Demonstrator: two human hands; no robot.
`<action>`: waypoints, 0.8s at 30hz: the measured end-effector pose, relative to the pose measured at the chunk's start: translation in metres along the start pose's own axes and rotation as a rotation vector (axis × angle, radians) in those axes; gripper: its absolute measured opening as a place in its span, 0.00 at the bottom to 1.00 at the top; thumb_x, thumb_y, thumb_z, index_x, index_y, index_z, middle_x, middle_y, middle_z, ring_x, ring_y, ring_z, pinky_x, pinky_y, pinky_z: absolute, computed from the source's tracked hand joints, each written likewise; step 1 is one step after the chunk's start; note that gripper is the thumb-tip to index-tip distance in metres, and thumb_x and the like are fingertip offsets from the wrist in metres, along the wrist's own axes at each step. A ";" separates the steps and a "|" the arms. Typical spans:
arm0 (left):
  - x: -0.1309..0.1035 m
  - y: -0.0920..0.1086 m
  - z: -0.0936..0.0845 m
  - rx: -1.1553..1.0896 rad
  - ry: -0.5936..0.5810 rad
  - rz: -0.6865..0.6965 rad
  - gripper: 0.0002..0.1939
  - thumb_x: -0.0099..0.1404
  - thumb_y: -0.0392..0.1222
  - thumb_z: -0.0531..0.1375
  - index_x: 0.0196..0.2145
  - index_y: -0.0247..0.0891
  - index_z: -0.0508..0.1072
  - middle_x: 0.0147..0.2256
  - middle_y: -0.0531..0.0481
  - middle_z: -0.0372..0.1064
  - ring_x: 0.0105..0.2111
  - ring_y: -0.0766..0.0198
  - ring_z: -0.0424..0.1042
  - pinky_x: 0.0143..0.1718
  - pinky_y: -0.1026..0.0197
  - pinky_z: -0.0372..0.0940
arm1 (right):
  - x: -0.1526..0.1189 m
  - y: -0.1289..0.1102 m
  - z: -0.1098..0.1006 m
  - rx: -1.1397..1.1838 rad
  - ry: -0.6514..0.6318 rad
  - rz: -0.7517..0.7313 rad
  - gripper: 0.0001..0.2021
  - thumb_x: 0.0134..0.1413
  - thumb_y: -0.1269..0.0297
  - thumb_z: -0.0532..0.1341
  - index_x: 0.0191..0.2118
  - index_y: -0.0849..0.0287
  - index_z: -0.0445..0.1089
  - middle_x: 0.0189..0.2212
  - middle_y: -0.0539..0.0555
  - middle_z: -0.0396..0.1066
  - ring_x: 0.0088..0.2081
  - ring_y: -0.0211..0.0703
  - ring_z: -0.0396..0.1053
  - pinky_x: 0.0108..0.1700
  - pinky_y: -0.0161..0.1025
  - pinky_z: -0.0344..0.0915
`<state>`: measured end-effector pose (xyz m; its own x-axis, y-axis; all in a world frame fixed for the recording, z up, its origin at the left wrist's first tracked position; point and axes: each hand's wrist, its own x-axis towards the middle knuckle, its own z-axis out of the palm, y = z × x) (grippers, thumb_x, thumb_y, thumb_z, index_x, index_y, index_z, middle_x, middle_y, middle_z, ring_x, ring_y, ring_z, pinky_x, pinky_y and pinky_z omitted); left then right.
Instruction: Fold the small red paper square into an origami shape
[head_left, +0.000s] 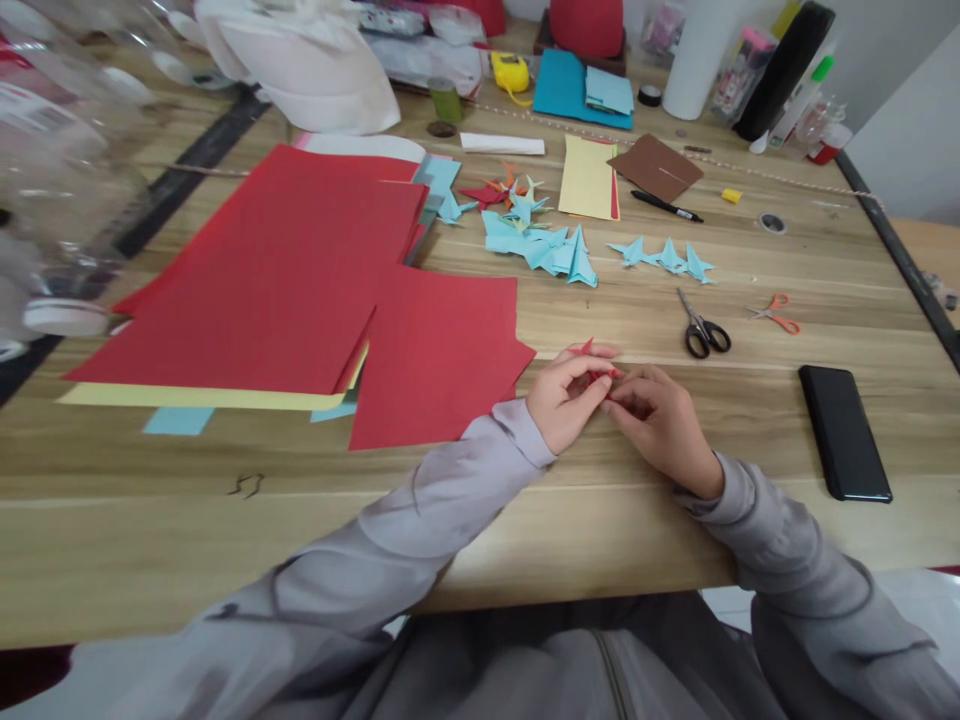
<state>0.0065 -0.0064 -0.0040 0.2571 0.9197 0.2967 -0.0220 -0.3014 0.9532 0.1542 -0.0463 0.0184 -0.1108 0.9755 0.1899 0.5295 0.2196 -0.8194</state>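
Note:
My left hand [564, 398] and my right hand [660, 420] meet near the front of the wooden table [225, 500], both pinching a small folded red paper piece [592, 362]. A red tip sticks out above my left fingers; most of the piece is hidden between the fingers. Both arms wear grey sleeves. Just left of my hands lies a loose red paper sheet [442, 355].
A stack of red, yellow and blue sheets [277, 270] covers the left. Folded blue paper shapes [551, 245] lie beyond my hands. Black scissors [703, 327], small orange scissors [776, 314] and a black phone [844, 432] sit to the right. Pen, yellow paper and clutter line the far edge.

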 end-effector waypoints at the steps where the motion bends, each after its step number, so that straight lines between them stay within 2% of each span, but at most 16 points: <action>1: 0.000 0.001 0.000 0.001 -0.005 0.006 0.06 0.60 0.36 0.59 0.33 0.35 0.76 0.42 0.40 0.74 0.48 0.55 0.71 0.52 0.47 0.65 | 0.001 0.002 -0.001 0.028 0.013 0.019 0.04 0.51 0.67 0.63 0.27 0.58 0.71 0.28 0.52 0.68 0.27 0.36 0.64 0.30 0.36 0.63; 4: 0.001 0.006 -0.002 0.032 -0.004 0.024 0.05 0.60 0.37 0.60 0.33 0.36 0.76 0.42 0.41 0.74 0.46 0.57 0.72 0.51 0.48 0.66 | 0.005 0.006 -0.006 0.195 0.055 0.136 0.06 0.48 0.62 0.66 0.26 0.58 0.71 0.25 0.51 0.69 0.27 0.37 0.65 0.31 0.36 0.63; 7: 0.003 0.007 -0.004 0.048 0.022 0.030 0.05 0.60 0.38 0.61 0.33 0.38 0.77 0.42 0.42 0.74 0.46 0.57 0.72 0.48 0.50 0.68 | 0.010 0.009 -0.013 0.409 0.060 0.299 0.10 0.45 0.57 0.68 0.28 0.59 0.72 0.22 0.49 0.70 0.24 0.35 0.64 0.27 0.35 0.61; 11: 0.002 0.003 -0.004 0.021 0.037 0.005 0.05 0.57 0.40 0.64 0.31 0.38 0.78 0.44 0.41 0.73 0.45 0.56 0.73 0.35 0.57 0.72 | 0.014 0.010 -0.018 0.597 0.106 0.407 0.12 0.40 0.56 0.70 0.28 0.59 0.73 0.21 0.49 0.73 0.23 0.35 0.67 0.28 0.34 0.64; 13: 0.002 0.001 -0.002 0.010 0.037 0.001 0.05 0.56 0.40 0.65 0.31 0.38 0.79 0.44 0.41 0.73 0.43 0.57 0.74 0.31 0.59 0.72 | 0.015 0.009 -0.018 0.624 0.125 0.420 0.13 0.39 0.56 0.71 0.28 0.59 0.73 0.22 0.50 0.74 0.24 0.36 0.69 0.29 0.35 0.66; 19: 0.000 -0.001 -0.001 0.012 0.000 -0.004 0.06 0.55 0.40 0.66 0.30 0.36 0.78 0.43 0.41 0.73 0.37 0.61 0.74 0.27 0.62 0.72 | 0.014 0.007 -0.016 0.609 0.149 0.443 0.15 0.40 0.56 0.71 0.30 0.60 0.72 0.21 0.51 0.75 0.24 0.38 0.72 0.28 0.35 0.69; 21: 0.000 0.001 -0.001 0.058 -0.001 0.004 0.05 0.56 0.41 0.65 0.30 0.37 0.78 0.41 0.42 0.74 0.37 0.61 0.75 0.28 0.62 0.71 | 0.013 0.006 -0.016 0.581 0.160 0.441 0.15 0.39 0.56 0.71 0.29 0.61 0.71 0.21 0.51 0.74 0.23 0.37 0.72 0.27 0.35 0.69; 24: 0.002 0.002 -0.002 0.116 0.003 0.013 0.07 0.60 0.42 0.62 0.29 0.37 0.78 0.39 0.43 0.75 0.38 0.60 0.75 0.35 0.57 0.72 | 0.013 0.005 -0.015 0.517 0.160 0.410 0.15 0.39 0.55 0.71 0.29 0.61 0.71 0.20 0.50 0.74 0.22 0.37 0.71 0.26 0.34 0.69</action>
<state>0.0046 -0.0048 -0.0009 0.2548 0.9161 0.3096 0.0862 -0.3404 0.9363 0.1678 -0.0329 0.0253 0.1602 0.9761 -0.1466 0.0271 -0.1528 -0.9879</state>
